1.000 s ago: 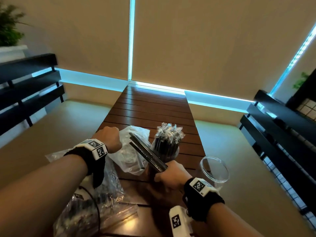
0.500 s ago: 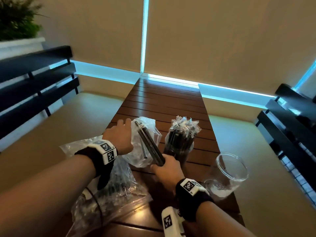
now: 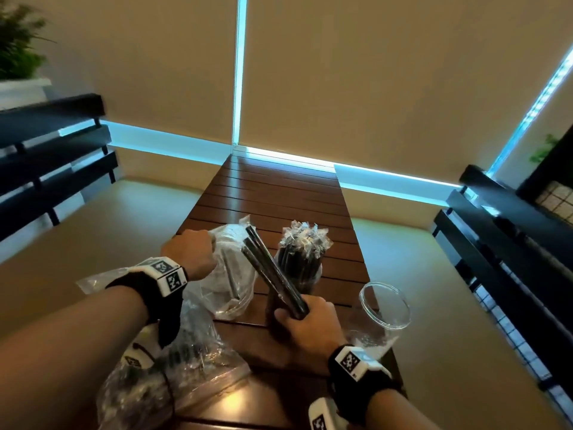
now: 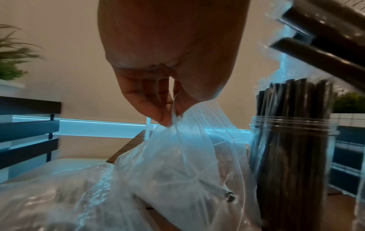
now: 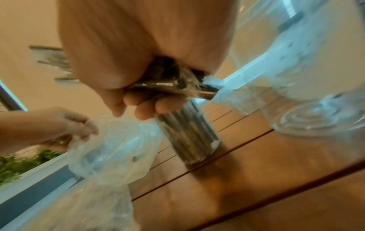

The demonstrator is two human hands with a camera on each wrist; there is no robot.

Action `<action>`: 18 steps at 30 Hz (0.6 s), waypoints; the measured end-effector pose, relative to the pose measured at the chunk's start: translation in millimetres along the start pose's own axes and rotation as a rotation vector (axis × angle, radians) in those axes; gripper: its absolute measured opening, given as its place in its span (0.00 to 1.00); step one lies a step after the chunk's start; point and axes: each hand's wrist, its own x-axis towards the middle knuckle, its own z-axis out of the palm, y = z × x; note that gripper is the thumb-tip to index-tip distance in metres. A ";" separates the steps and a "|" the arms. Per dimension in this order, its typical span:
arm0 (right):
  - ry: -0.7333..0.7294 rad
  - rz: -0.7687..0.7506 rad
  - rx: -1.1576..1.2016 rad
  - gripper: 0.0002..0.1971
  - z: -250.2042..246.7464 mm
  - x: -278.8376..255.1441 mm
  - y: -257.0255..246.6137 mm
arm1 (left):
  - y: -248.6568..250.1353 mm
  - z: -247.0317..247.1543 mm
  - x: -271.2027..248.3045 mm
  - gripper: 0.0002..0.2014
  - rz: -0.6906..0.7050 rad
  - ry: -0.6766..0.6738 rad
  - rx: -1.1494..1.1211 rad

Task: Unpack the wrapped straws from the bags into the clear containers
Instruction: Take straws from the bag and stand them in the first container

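My right hand (image 3: 307,318) grips a small bundle of dark wrapped straws (image 3: 269,268) by its near end; the bundle slants up and away to the left, over the bag. My left hand (image 3: 190,251) pinches the top edge of a clear plastic bag (image 3: 228,274) that still holds at least one straw (image 4: 227,194). Behind the bundle stands a clear container packed with upright wrapped straws (image 3: 302,259). An empty clear container (image 3: 384,308) stands at the table's right edge. In the right wrist view my fingers (image 5: 150,107) curl round the bundle.
A second crumpled plastic bag (image 3: 173,377) with dark straws lies at the near left of the slatted wooden table (image 3: 279,193). Dark benches (image 3: 52,162) flank the table on both sides. A potted plant (image 3: 15,51) stands at far left.
My right hand has drawn the straw bundle out of the bag and tilted it up. My left hand has closed on the bag's edge.
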 end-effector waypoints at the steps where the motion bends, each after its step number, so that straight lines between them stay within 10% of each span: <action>1: 0.042 -0.022 0.022 0.15 11.9 2.0 -6.5 | 2.2 0.5 -2.9 0.03 0.017 0.003 -0.019; 11: 0.040 0.208 -0.031 0.26 97.9 14.9 -44.1 | 15.9 9.5 -24.2 0.13 0.073 -0.069 -0.291; 18: 0.067 0.132 -0.116 0.14 82.9 23.2 -51.0 | -7.7 18.8 -13.1 0.12 0.057 0.006 -0.354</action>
